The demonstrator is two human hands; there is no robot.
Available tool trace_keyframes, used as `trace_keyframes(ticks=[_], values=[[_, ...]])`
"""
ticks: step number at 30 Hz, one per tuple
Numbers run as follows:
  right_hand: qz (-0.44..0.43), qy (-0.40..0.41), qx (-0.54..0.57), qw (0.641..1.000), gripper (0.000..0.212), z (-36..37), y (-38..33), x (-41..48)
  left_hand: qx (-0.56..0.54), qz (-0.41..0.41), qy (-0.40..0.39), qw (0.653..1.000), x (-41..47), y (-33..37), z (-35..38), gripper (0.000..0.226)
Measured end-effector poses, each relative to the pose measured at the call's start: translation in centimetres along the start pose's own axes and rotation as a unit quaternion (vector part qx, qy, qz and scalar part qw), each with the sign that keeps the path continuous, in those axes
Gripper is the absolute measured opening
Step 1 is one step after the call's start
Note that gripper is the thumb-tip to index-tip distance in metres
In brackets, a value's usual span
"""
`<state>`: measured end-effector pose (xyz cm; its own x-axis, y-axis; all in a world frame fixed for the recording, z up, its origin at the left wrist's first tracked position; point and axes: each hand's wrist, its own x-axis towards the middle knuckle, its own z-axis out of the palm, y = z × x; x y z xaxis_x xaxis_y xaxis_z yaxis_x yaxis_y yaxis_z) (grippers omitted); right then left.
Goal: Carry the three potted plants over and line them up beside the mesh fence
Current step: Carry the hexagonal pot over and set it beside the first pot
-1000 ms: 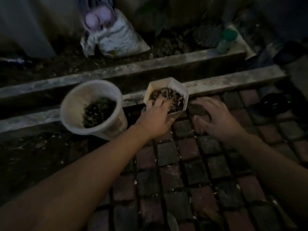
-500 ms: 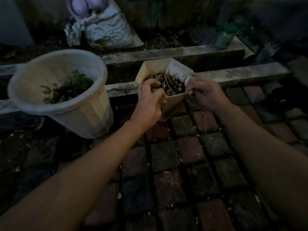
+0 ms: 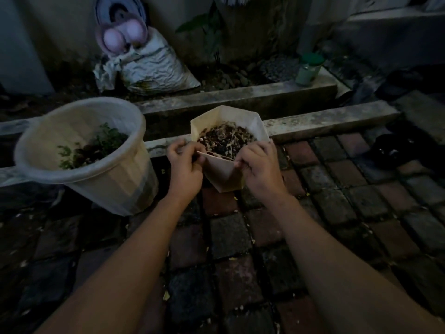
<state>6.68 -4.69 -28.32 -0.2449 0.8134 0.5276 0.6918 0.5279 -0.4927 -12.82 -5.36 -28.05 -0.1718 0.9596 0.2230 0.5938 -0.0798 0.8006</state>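
Note:
A small cream faceted pot [image 3: 225, 175] holds dark soil and dry stems. It tilts toward me above the brick paving. My left hand [image 3: 185, 166] pinches its near rim on the left, and my right hand [image 3: 258, 165] pinches the near rim on the right. To the left stands a large round white pot [image 3: 113, 182] with a small green plant [image 3: 96, 145] in it, leaning slightly. No third pot and no mesh fence are in view.
Two concrete curbs [image 3: 313, 125] run across behind the pots. A crumpled white sack [image 3: 154, 68] lies in the soil bed behind them, and a green-capped bottle [image 3: 308, 69] stands on the far curb. Dark objects [image 3: 395, 148] lie on the bricks at right.
My right hand came over from the bricks and took the small pot's rim. Both hands lifted and tilted the pot toward me. The view moved closer to the pots.

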Motion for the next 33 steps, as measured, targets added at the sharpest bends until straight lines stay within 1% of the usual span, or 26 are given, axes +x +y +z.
trace_keyframes(ticks=[3, 7, 9, 11, 13, 15, 17, 19, 20, 21, 22, 24, 26, 27, 29, 31, 33], values=[[0.035, 0.000, -0.019, 0.999, 0.008, 0.9, -1.8, -0.7, -0.055, -0.003, 0.010, 0.998, -0.5, -0.6, 0.2, 0.046], [0.075, 0.033, -0.038, 0.996, 0.013, 2.0, -4.2, -1.6, -0.114, 0.040, -0.006, 0.993, -3.2, -2.6, 2.1, 0.094], [0.089, 0.066, -0.041, 0.993, 0.008, 2.5, -4.8, -2.1, -0.144, 0.050, -0.020, 0.988, -4.4, -3.0, 3.1, 0.109], [0.096, 0.105, -0.047, 0.989, 0.009, 3.0, -5.2, -2.7, -0.151, 0.068, -0.018, 0.986, -5.0, -3.1, 3.9, 0.114], [0.097, 0.139, -0.053, 0.984, 0.008, 3.5, -5.8, -3.3, -0.152, 0.089, -0.005, 0.984, -4.9, -2.9, 4.4, 0.113], [0.096, 0.170, -0.045, 0.980, 0.013, 3.9, -6.4, -3.8, -0.156, 0.086, 0.000, 0.984, -4.6, -2.5, 4.7, 0.113], [0.085, 0.209, -0.015, 0.974, 0.016, 3.8, -6.8, -4.0, -0.172, 0.081, -0.010, 0.982, -4.2, -2.5, 4.8, 0.117], [0.074, 0.257, 0.031, 0.963, 0.014, 3.1, -6.4, -4.0, -0.182, 0.089, -0.017, 0.979, -3.8, -3.0, 5.1, 0.128], [0.081, 0.273, 0.072, 0.956, 0.017, 2.6, -5.8, -4.1, -0.185, 0.095, -0.023, 0.978, -3.6, -3.4, 5.2, 0.135], [0.097, 0.277, 0.116, 0.949, 0.028, 2.0, -5.0, -4.3, -0.185, 0.097, -0.026, 0.978, -3.4, -3.7, 5.2, 0.142], [0.118, 0.265, 0.147, 0.946, 0.043, 1.4, -3.9, -4.6, -0.187, 0.094, -0.029, 0.977, -3.4, -4.0, 5.5, 0.146], [0.144, 0.197, 0.158, 0.957, 0.071, 0.8, -1.8, -5.3, -0.184, 0.075, -0.026, 0.980, -3.6, -4.1, 6.0, 0.152], [0.150, 0.117, 0.164, 0.968, 0.094, 0.8, -0.5, -5.8, -0.177, 0.075, -0.008, 0.981, -3.7, -4.5, 6.6, 0.153], [0.156, 0.089, 0.178, 0.967, 0.102, 1.0, 0.1, -5.9, -0.175, 0.078, 0.002, 0.982, -3.7, -4.7, 6.9, 0.153], [0.190, 0.053, 0.242, 0.950, 0.116, 1.5, 0.8, -6.1, -0.179, 0.075, 0.005, 0.981, -3.5, -5.2, 7.3, 0.153], [0.231, 0.027, 0.306, 0.923, 0.124, 1.9, 1.5, -6.6, -0.190, 0.038, -0.014, 0.981, -3.5, -5.7, 7.6, 0.161], [0.250, -0.006, 0.322, 0.913, 0.128, 2.5, 2.4, -7.1, -0.189, -0.002, -0.047, 0.981, -3.6, -6.0, 8.0, 0.167]])
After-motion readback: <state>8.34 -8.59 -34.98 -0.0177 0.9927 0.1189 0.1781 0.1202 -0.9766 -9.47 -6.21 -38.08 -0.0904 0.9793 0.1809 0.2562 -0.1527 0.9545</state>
